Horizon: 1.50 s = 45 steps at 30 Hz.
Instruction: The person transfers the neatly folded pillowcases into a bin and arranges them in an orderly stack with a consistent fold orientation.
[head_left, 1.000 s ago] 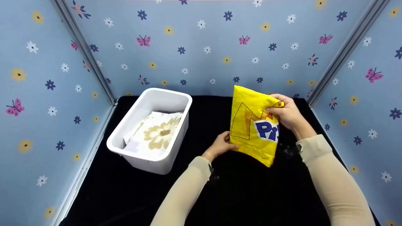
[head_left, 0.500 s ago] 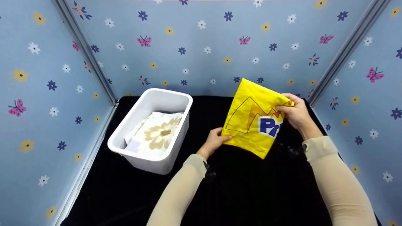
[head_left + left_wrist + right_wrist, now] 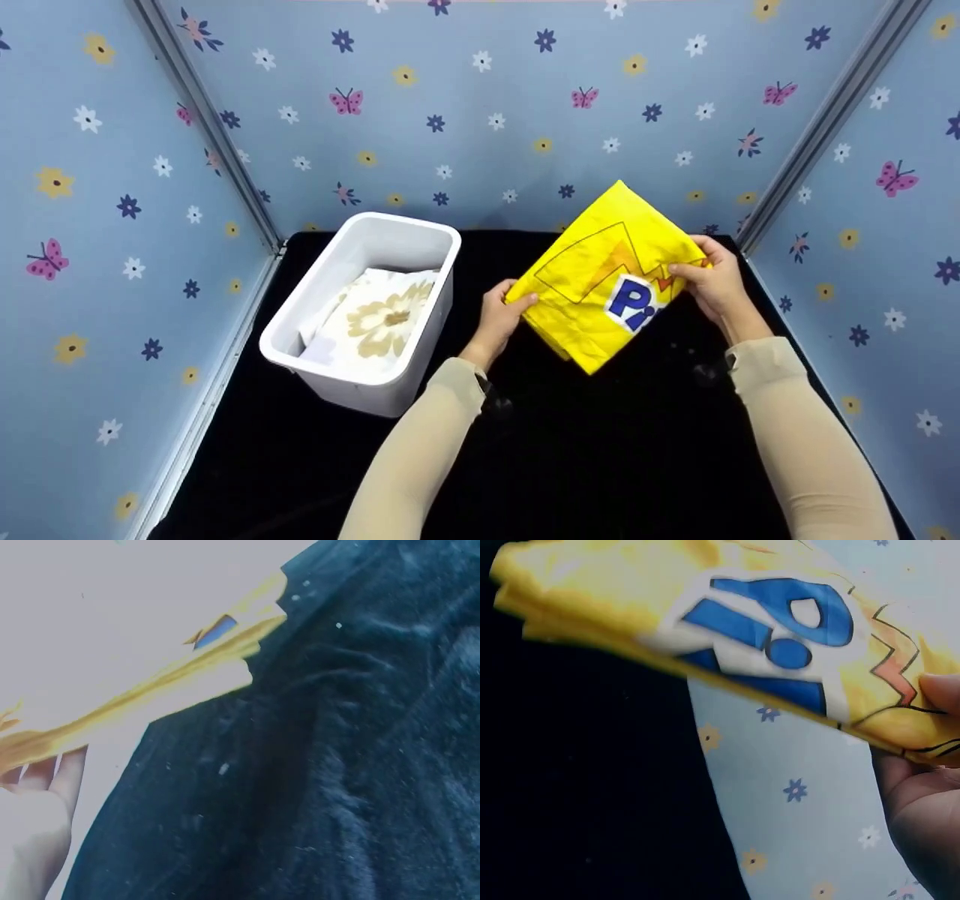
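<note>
A folded yellow cloth (image 3: 600,277) with blue "Pi" lettering hangs in the air above the black table (image 3: 570,450), tilted like a diamond. My left hand (image 3: 501,311) pinches its left corner. My right hand (image 3: 712,281) grips its right corner, thumb on top. In the right wrist view the folded yellow cloth (image 3: 727,630) shows its blue letters, with my thumb (image 3: 941,690) pressed on its edge. The left wrist view is overexposed; the yellow cloth edge (image 3: 150,690) runs above my fingers (image 3: 56,776).
A white plastic bin (image 3: 315,360) stands at the left of the table, holding a folded white cloth with a beige flower print (image 3: 379,319). Blue flower-and-butterfly walls (image 3: 480,112) enclose the table on three sides.
Both hands have turned the yellow cloth from nearly upright to a flatter, diamond-like tilt. My left hand has risen and moved a little left; my right hand has shifted right and slightly down.
</note>
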Tool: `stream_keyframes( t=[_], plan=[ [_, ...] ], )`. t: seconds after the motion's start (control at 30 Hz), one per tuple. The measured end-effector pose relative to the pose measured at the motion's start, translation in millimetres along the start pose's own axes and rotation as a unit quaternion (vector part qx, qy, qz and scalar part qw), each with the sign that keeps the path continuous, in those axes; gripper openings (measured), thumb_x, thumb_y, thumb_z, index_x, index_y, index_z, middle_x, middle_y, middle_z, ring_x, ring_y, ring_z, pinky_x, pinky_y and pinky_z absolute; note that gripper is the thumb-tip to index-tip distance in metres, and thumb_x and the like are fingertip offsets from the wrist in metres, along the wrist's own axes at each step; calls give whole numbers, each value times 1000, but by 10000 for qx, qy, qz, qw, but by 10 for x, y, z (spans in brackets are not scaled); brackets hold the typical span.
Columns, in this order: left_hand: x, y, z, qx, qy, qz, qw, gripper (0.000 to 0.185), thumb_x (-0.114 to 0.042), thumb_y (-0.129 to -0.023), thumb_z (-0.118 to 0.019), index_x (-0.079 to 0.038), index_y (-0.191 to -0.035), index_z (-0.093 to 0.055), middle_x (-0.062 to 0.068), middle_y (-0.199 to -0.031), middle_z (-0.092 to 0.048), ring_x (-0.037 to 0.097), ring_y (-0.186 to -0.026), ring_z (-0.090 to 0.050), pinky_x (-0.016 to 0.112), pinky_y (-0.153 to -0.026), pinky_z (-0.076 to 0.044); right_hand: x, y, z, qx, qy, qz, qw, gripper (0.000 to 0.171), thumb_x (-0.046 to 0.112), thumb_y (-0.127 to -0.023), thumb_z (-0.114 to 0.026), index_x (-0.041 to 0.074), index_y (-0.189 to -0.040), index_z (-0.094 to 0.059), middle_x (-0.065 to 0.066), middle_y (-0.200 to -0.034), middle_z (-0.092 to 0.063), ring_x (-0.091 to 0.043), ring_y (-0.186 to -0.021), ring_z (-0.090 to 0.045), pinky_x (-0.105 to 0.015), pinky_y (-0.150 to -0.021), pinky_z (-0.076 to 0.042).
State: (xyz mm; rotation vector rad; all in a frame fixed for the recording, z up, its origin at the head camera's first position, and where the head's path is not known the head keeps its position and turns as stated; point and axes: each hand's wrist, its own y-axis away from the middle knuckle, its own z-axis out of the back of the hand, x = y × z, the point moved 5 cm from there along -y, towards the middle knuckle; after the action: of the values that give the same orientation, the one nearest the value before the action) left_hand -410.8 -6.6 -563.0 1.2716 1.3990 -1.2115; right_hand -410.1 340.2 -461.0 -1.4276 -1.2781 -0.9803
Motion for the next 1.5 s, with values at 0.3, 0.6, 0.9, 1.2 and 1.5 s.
stream_keyframes(
  t=[0.3,0.6,0.9,1.2,1.5],
  plan=[
    [-240,-15,-1,-322,813,-62,9961,22,-1,-97,-77,5,-117,-71,5,-99,-68,14,-82,-66,25,-72,-59,-278,89,54,-13,-76,-324,9994,36,-17,-94,-72,12,-115,-70,-2,-101,-75,-16,-83,-76,-29,-69,-66],
    [-443,-22,-52,-193,1066,-161,9940,15,-6,-104,-71,-2,-118,-70,3,-100,-67,14,-85,-65,25,-76,-57,-530,168,100,216,-175,-1108,9934,31,-16,-97,-68,9,-115,-65,-4,-98,-75,-17,-83,-76,-28,-71,-66],
    [-609,78,-158,401,832,-14,9957,18,-5,-104,-70,1,-121,-70,1,-101,-70,13,-87,-68,25,-78,-59,-729,185,136,720,272,-1958,9776,61,5,-106,-67,6,-161,-39,3,-110,-79,-14,-92,-78,-29,-77,-66],
    [-775,199,-210,1003,416,216,9939,23,-10,-106,-70,-4,-128,-71,7,-109,-75,15,-90,-72,28,-80,-61,-913,227,76,1246,970,-2533,9544,43,31,-113,-61,9,-149,-54,1,-106,-81,-15,-94,-79,-33,-82,-67],
    [-1014,253,-162,987,84,123,9950,26,-10,-107,-68,-3,-132,-71,11,-115,-75,15,-93,-71,29,-85,-62,-860,200,-70,1384,881,-2094,9640,48,11,-108,-67,11,-152,-50,-2,-110,-81,-20,-95,-81,-36,-82,-68]
  ],
)
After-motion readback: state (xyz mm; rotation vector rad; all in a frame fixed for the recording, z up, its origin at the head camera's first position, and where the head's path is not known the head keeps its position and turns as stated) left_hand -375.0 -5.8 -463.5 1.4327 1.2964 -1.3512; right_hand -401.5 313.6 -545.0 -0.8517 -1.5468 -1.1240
